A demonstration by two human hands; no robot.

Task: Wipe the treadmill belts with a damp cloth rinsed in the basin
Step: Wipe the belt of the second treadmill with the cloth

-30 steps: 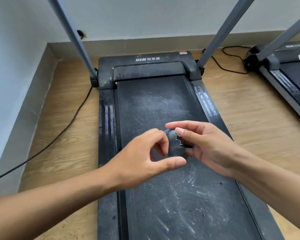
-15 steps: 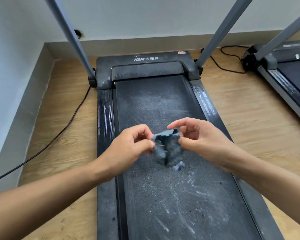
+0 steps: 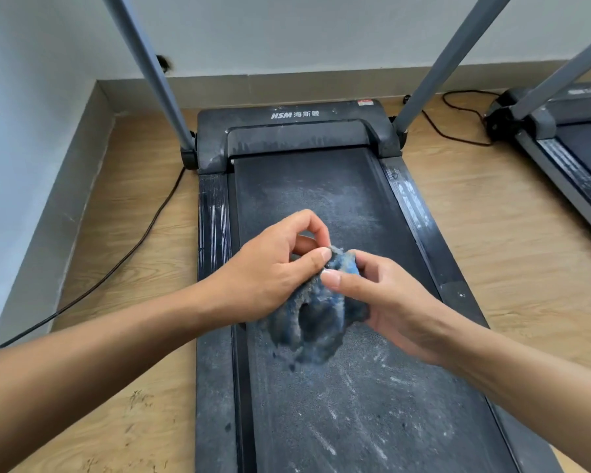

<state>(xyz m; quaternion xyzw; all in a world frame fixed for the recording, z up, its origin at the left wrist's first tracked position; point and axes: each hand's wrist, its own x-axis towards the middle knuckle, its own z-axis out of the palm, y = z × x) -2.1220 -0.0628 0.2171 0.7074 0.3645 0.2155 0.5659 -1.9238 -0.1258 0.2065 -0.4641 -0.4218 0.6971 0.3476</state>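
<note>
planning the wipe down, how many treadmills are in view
2: the near treadmill under the cloth, a second treadmill at the right edge, partly cut off; more may lie out of frame.

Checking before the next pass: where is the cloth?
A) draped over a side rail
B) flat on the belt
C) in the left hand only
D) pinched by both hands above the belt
D: left hand and right hand each pinch the bunched cloth over the belt.

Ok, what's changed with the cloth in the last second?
The cloth, a tight wad between the fingertips a second ago, has been pulled open and now hangs loose. The left hand and right hand each pinch its top. The dusty treadmill belt is unchanged.
</note>
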